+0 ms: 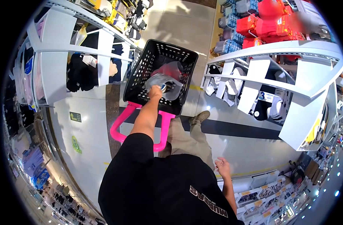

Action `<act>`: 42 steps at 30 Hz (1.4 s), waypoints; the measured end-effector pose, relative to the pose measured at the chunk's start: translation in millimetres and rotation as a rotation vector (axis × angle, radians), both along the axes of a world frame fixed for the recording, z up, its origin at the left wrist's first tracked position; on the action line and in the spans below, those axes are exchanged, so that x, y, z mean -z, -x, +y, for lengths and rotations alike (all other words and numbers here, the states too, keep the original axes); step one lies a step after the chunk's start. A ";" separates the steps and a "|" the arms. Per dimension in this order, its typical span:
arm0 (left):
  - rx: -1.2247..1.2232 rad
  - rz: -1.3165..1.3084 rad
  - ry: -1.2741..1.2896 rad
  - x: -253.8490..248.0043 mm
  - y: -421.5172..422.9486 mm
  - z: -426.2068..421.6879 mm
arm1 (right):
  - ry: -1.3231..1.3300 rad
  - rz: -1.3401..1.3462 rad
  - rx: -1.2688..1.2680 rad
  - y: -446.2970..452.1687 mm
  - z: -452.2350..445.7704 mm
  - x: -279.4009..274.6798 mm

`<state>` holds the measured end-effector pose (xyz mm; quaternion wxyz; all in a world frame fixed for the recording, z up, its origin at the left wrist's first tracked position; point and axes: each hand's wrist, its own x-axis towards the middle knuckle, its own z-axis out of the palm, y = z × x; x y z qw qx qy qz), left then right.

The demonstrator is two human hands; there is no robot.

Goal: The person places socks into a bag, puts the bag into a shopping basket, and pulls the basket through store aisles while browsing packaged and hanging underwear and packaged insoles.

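My left hand reaches down into a black shopping basket with a pink handle. Its fingers are closed on a clear plastic bag, and a small dark round item with a pale rim shows right beside them. What lies inside the bag is hard to make out. Something reddish in clear wrapping lies farther back in the basket. Off to the right, my right hand hangs by my side, holding nothing, its fingers loosely bent and apart.
White display racks with socks stand on the left and right of the aisle. Red packs hang at the far right. Underfoot is a tiled floor with a dark stripe, and my shoe is close to the basket.
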<state>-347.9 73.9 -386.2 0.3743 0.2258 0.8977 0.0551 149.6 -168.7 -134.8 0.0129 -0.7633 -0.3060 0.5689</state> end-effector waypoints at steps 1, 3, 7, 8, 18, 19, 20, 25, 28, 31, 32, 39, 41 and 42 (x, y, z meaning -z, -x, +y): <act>0.138 0.031 -0.070 4.3 -3.5 -1.5 | -0.041 0.015 -0.023 3.1 1.6 -0.2; 0.305 -0.256 -0.193 14.8 8.8 10.8 | -0.132 0.054 -0.072 10.9 12.5 4.8; 0.578 -0.205 -0.311 -82.0 9.3 54.1 | -0.280 0.038 -0.193 42.0 67.6 -2.7; 0.585 -0.189 -0.329 -108.9 9.3 60.6 | -0.340 0.021 -0.277 53.9 83.9 -4.9; 0.961 -0.542 -0.168 -335.4 44.2 -73.0 | -0.688 0.418 -0.700 195.2 165.2 -99.4; 0.911 -0.596 -0.133 -350.1 48.7 -96.3 | -0.714 0.428 -0.737 197.4 158.7 -99.1; 0.859 -0.647 -0.095 -364.1 49.6 -115.8 | -0.739 0.440 -0.773 200.0 151.5 -96.0; 1.297 0.146 -0.298 -384.6 9.1 -174.1 | -0.709 0.509 -0.924 190.1 111.5 -72.9; 1.199 0.484 -0.317 -339.2 -1.2 -191.6 | -0.679 0.536 -0.956 182.4 92.5 -71.4; 1.154 0.485 -0.353 -353.5 -39.9 -195.2 | -0.787 0.538 -0.832 176.9 75.9 -80.0; 1.143 0.488 -0.364 -354.4 -51.6 -197.1 | -0.877 0.540 -0.761 175.7 72.1 -88.8; 1.114 0.540 -0.557 -343.5 -122.5 -202.7 | -1.258 0.399 -0.823 181.9 57.7 -90.5; 1.105 0.543 -0.523 -343.1 -134.6 -207.6 | -1.238 0.378 -0.845 187.3 54.2 -89.8; 1.100 0.549 -0.506 -344.2 -137.5 -210.0 | -1.164 0.338 -0.873 191.8 54.6 -87.5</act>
